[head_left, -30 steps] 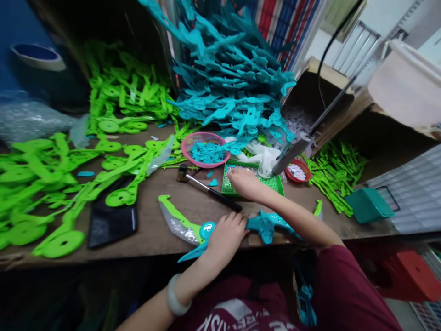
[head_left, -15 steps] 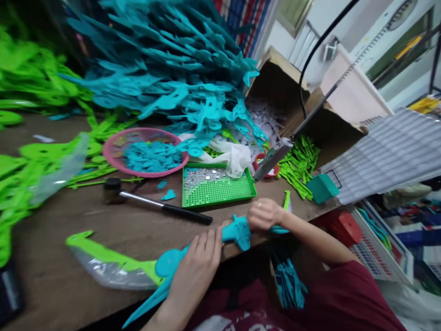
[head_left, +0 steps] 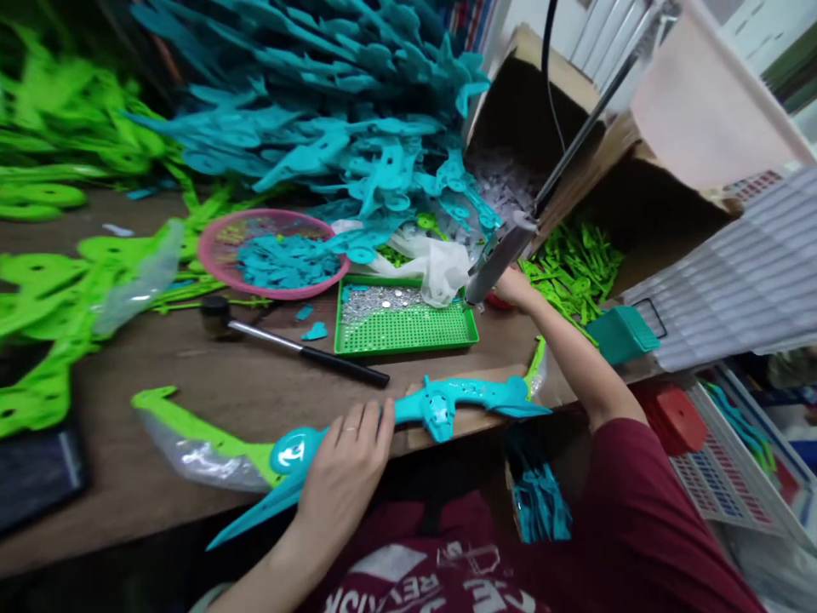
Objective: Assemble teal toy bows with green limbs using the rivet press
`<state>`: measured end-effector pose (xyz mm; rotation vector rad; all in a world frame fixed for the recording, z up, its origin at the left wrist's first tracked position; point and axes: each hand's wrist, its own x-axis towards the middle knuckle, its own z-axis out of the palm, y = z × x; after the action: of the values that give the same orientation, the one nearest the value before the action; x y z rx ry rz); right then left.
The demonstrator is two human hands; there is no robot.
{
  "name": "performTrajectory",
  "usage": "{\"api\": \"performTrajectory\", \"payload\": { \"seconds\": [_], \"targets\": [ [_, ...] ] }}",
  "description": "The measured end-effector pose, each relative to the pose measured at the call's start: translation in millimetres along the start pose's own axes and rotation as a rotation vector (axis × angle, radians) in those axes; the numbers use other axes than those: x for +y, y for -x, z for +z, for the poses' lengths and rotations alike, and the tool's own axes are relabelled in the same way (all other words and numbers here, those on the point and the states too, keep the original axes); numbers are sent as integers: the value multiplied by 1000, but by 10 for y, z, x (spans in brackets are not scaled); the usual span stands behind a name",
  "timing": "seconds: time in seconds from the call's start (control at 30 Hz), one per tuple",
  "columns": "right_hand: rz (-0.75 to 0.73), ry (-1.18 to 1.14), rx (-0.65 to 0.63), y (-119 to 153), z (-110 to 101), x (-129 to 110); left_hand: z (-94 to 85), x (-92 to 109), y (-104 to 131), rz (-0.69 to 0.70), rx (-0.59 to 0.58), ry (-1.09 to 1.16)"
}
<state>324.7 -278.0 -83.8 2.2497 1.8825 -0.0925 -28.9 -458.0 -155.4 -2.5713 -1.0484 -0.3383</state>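
A blue plastic toy bow [head_left: 476, 393] with green end pieces lies along the front edge of the table. My left hand [head_left: 348, 460] is closed over its left half, fingers pressed together on the grip. The left green limb [head_left: 210, 438] has a clear plastic sleeve along it. My right hand [head_left: 512, 288] is at a small red bowl [head_left: 498, 302], beyond the bow. A grey lamp-arm-like bar [head_left: 501, 260] covers its fingers, so their pose is hidden.
A green tray [head_left: 408, 340] holds small metal parts, beside a hammer [head_left: 319, 356]. Behind are a pink basket [head_left: 214, 277] of blue pieces and a large blue pile [head_left: 306, 102]. Green parts [head_left: 38, 289] lie left; a teal box [head_left: 622, 334] stands right.
My right hand has let go of the bow's right half and moved up and away to the red bowl. My left hand stays on the bow. The view has shifted somewhat.
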Motion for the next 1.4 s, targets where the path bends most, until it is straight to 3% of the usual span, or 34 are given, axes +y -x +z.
{"api": "performTrajectory", "payload": {
  "seconds": [0.13,0.27,0.3,0.37,0.43,0.53,0.6,0.73,0.97,1.1,1.4],
  "targets": [
    [65,-7,175,228,-115,154,-244,-136,-18,-20,-17,-52],
    [19,-132,439,785,-306,226,-436,-488,-251,28,-105,77],
    [-4,-343,616,990,-337,184,-449,-584,-318,32,-119,127],
    [-153,-750,824,1454,-363,1,-441,-750,-436,42,-127,191],
    [-371,-918,797,1901,-340,-301,-413,-858,-531,61,-135,194],
    [-839,-859,556,2285,-249,-850,-402,-909,-639,69,-208,157],
    [-982,-763,534,2301,-164,-1153,-431,-900,-688,50,-275,136],
    [-972,-592,674,2110,7,-1441,-527,-884,-750,-14,-376,124],
    [-928,-409,795,2067,148,-1552,-637,-888,-850,-61,-499,113],
    [-902,-283,887,2077,201,-1606,-634,-886,-859,-76,-512,101],
    [-811,-298,919,2108,221,-1787,-598,-844,-810,-113,-515,132]
  ]
}}
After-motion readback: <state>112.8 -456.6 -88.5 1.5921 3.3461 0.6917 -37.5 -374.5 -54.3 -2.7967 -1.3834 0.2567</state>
